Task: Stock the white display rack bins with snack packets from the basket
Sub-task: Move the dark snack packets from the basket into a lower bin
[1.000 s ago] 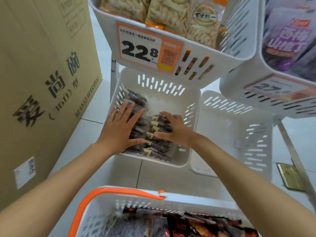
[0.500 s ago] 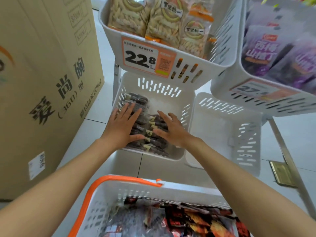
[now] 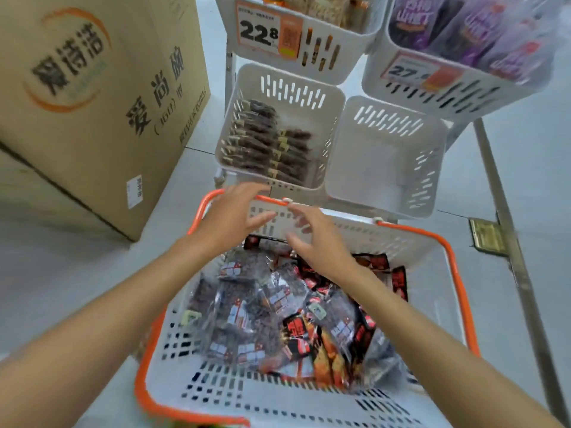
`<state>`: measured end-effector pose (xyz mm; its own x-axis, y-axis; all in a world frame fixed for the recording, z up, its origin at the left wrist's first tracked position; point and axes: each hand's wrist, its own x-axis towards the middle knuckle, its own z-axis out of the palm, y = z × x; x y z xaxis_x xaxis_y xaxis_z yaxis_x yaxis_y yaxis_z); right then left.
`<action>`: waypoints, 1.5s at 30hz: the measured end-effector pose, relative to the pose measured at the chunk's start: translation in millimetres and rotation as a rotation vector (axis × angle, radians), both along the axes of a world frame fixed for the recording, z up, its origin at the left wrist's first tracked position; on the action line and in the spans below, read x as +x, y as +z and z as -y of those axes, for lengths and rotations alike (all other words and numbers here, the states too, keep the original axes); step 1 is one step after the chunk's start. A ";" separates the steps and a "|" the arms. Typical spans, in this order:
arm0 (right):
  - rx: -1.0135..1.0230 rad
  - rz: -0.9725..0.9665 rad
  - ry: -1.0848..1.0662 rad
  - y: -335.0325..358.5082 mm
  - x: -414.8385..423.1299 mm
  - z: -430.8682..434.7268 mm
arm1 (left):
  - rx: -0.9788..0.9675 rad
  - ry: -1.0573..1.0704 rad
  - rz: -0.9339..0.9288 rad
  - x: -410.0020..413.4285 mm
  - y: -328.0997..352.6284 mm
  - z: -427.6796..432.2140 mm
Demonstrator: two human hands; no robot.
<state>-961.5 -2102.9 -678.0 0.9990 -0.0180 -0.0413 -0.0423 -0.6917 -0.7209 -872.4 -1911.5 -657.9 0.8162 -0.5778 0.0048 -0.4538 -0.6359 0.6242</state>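
Leftward, cardboard box flanks basket; rack bins stand beyond

Pale tiled floor carrying a large cardboard box at left, the orange-rimmed basket, and a brass floor plate.

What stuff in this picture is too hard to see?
Head view only.
Right price tag: blurred, last digit unreadable.
Top bins: cut off by the upper edge.
Basket packets: print blurred, some hidden under the right hand.
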 end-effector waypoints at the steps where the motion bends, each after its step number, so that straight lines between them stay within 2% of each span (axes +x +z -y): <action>1: -0.015 -0.142 0.040 -10.2 -16.0 -2.4 | 0.000 0.009 -0.015 -12.9 -0.6 -7.4; 4: -0.095 -0.465 0.123 -54.9 -47.4 -10.4 | 0.046 0.069 -0.104 -40.4 -11.4 -30.3; 8: -0.302 -0.634 0.159 -107.3 -60.4 -29.2 | 0.090 0.106 -0.175 -68.0 -16.6 -51.8; 10: -0.329 -0.600 0.169 -113.7 -70.1 -31.8 | 0.093 0.101 -0.199 -78.2 -16.6 -58.1; 13: -0.181 -0.467 0.123 -112.7 -86.7 -18.0 | 0.089 0.100 -0.232 -88.2 -17.9 -59.9; 16: -0.154 -0.402 0.006 -112.1 -92.2 -9.9 | 0.090 0.106 -0.306 -96.6 -21.0 -52.8; 18: -0.227 -0.417 -0.003 -111.1 -84.4 -19.7 | 0.097 0.097 -0.346 -103.8 -22.9 -47.7; 20: -0.334 -0.460 0.089 -112.6 -73.0 -32.7 | 0.107 0.091 -0.356 -109.2 -24.5 -45.1; 23: -0.338 -0.551 0.133 -115.2 -58.8 -39.1 | 0.101 0.117 -0.379 -113.2 -27.8 -46.3; 27: -0.463 -0.515 0.264 -113.6 -69.4 -30.4 | 0.084 0.152 -0.443 -116.8 -37.6 -45.8; 30: -0.314 -0.487 0.278 -117.3 -94.4 -22.5 | 0.090 0.129 -0.466 -124.4 -48.4 -42.5; 34: -0.119 -0.380 0.043 -90.4 -100.5 -15.7 | 0.022 0.180 -0.584 -133.7 -54.2 -26.7; 36: 0.029 -0.282 -0.040 -67.7 -103.3 -17.0 | -0.080 0.238 -0.769 -135.3 -53.5 -11.9; 39: 0.158 -0.262 0.074 -28.4 -111.9 -6.7 | -0.229 0.238 -1.132 -133.7 -55.1 4.6; 41: 0.191 -0.283 0.067 -7.9 -115.6 19.2 | -0.302 0.241 -1.198 -130.5 -57.3 10.4; 43: 0.135 -0.322 -0.050 -3.7 -120.7 61.4 | -0.336 0.260 -1.151 -128.6 -54.6 14.9; 45: 0.008 -0.485 -0.114 -13.7 -135.8 102.1 | -0.341 0.252 -1.155 -127.0 -52.9 16.9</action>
